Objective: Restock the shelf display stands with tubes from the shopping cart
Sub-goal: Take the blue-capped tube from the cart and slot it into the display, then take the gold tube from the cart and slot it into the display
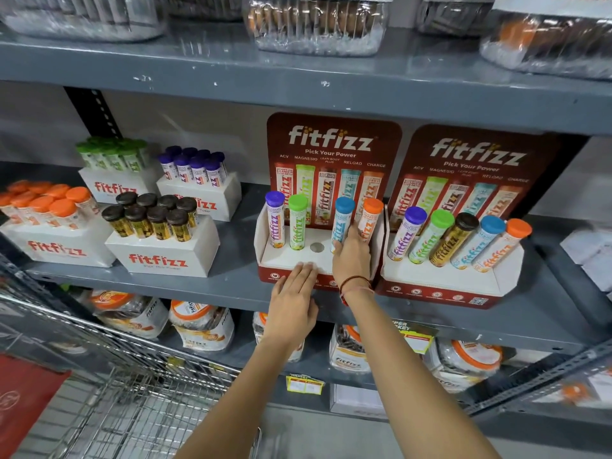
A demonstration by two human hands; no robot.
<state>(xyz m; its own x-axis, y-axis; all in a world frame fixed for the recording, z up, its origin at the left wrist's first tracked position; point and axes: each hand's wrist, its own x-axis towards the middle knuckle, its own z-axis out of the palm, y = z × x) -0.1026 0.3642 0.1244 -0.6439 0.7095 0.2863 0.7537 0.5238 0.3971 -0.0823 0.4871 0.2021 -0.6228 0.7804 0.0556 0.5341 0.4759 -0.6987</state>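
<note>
Right hand (351,256) apparently grips blue-capped tube (341,223); left hand (293,301) steadies stand (265,256).

Two red-and-white display stands sat side by side on the grey shelf (231,283). The left stand (288,260) held four upright tubes: a purple-capped tube (275,220), a green-capped tube (297,222), a blue-capped tube (341,223) and an orange-capped tube (370,218). An empty hole (317,247) lay between the green and blue ones, at the stand's centre. The right stand (443,279), at 3 o'clock from the left one, was full, its five tubes (457,240) leaning toward 1 o'clock, capped purple, green, black, blue and orange. The wire shopping cart (132,402) stood at 7 o'clock, below the shelf.
</note>
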